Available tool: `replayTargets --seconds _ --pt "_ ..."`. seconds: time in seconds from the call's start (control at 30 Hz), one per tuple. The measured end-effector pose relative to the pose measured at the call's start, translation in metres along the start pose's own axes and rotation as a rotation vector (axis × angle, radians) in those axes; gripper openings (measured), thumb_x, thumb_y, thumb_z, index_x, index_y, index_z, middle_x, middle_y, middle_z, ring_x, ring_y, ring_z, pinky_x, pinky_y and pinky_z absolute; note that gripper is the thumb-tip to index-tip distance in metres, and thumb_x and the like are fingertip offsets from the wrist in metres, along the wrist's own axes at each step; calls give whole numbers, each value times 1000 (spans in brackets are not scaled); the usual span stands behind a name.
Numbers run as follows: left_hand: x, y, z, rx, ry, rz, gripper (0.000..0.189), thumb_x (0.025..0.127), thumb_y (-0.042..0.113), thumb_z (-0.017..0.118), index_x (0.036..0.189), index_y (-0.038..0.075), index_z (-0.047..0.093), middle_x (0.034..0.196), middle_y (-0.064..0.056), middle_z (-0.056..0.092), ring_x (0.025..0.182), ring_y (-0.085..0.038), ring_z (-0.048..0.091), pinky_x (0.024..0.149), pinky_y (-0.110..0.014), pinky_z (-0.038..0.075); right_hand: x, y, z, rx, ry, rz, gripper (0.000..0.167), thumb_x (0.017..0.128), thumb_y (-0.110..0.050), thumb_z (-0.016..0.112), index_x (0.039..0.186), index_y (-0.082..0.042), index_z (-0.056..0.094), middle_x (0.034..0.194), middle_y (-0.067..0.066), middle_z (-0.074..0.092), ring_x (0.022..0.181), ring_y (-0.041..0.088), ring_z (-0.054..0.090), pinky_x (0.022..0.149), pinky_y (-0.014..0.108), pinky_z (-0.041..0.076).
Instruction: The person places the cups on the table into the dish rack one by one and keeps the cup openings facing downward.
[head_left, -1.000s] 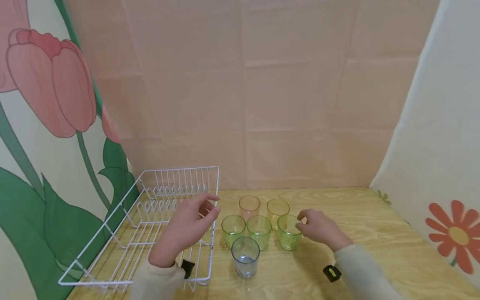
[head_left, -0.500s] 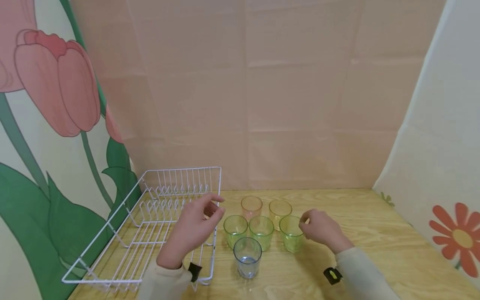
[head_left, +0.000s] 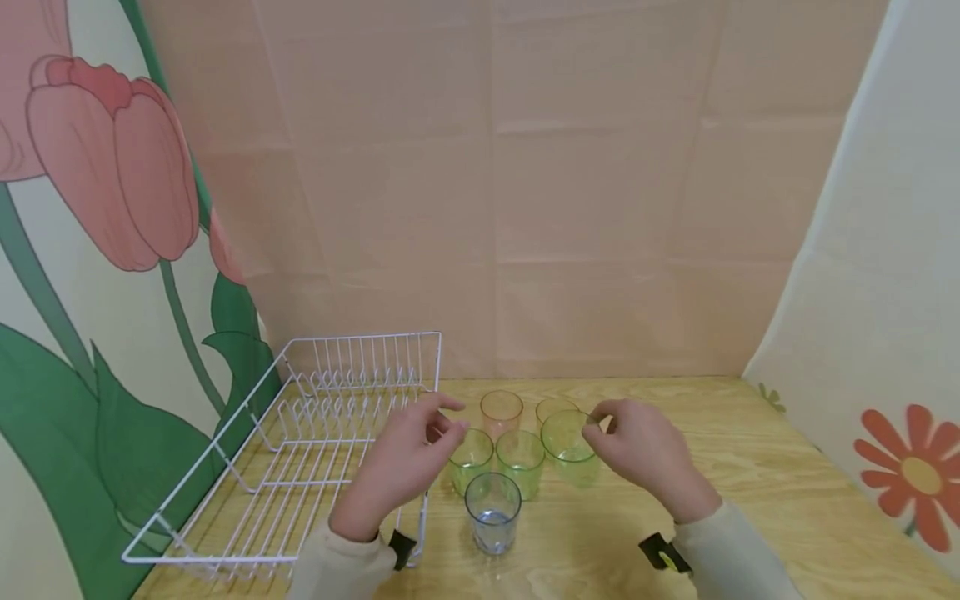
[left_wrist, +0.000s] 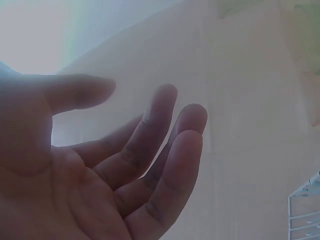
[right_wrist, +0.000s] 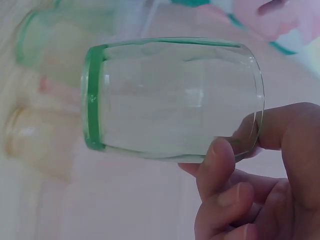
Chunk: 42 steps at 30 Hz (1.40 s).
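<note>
Wood-grain tabletop: 1 green tumbler is pinched at its rim by the right hand.
Nearest, 1 blue-rimmed tumbler is left untouched; behind it the green tumbler is held, seemingly raised. It may be judged light, stiff, slick and perhaps breakable, best gripped by the upper wall. Nothing is held by the left hand, its fingers loosely curved, thumb apart, beside the white wire rack. Beyond, a pinkish backdrop is hung.

Yellow glass partly hidden behind held green glass.
</note>
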<state>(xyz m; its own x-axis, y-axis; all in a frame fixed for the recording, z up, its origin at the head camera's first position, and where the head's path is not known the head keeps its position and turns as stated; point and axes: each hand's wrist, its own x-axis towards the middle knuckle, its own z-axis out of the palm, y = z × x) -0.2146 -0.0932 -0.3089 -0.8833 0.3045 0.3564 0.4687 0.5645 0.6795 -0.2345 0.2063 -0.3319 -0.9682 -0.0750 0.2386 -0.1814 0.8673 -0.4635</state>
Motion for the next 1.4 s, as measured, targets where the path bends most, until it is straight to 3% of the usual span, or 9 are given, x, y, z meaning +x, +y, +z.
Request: replayTargets --seconds 0.2,0.5,0.73,0.9,0.97,1.1,1.23,1.4 --pt "1 9 6 -19 -102 8 38 101 34 56 129 8 63 89 4 69 79 -11 63 72 -33 53 -11 -28 -9 62 52 -75 26 85 -18 60 105 -10 74 53 -6 52 41 8 33 40 23 25" --pt "1 17 20 -117 -212 29 49 104 43 50 138 9 56 83 7 71 75 -6 65 68 -28 52 -24 -59 -11 189 71 -139 26 83 -11 63 106 -7 74 54 -12 60 39 7 49 37 23 33" --pt "1 18 24 -68 -193 35 51 105 43 49 139 6 55 77 11 68 68 -4 62 66 -27 50 -27 -71 -8 208 91 -138 23 82 -10 63 102 -12 75 52 -14 60 36 8 47 37 25 34" --pt "1 20 24 -48 -169 45 43 104 38 49 134 8 59 78 5 71 67 -4 63 64 -27 51 -27 -72 -8 244 56 -129 25 87 -12 60 109 -10 73 54 -13 62 41 9 52 40 26 39" --pt "1 20 24 -36 -156 44 42 104 36 50 133 8 60 79 2 72 66 -5 63 62 -26 51 -26 -71 -8 287 33 -118 24 94 -18 60 112 -8 71 56 -10 63 45 11 56 42 27 43" --pt "0 21 26 -7 -130 39 42 102 32 53 135 7 59 80 3 71 64 -5 61 60 -26 51 -23 -68 -7 388 -7 -81 38 103 -37 53 118 -5 69 58 0 64 50 17 61 49 30 49" --pt "-1 22 29 6 -115 41 39 100 26 56 136 12 59 80 7 69 65 -3 60 61 -25 51 -20 -63 -5 432 -36 -44 45 105 -47 47 114 -9 70 59 4 63 50 20 61 50 31 48" --pt "-2 22 30 21 -97 87 38 97 19 59 134 12 59 84 3 72 71 -3 63 65 -24 52 -15 -58 -4 475 -81 -46 49 105 -49 45 114 -8 69 60 4 64 51 22 63 57 33 51"
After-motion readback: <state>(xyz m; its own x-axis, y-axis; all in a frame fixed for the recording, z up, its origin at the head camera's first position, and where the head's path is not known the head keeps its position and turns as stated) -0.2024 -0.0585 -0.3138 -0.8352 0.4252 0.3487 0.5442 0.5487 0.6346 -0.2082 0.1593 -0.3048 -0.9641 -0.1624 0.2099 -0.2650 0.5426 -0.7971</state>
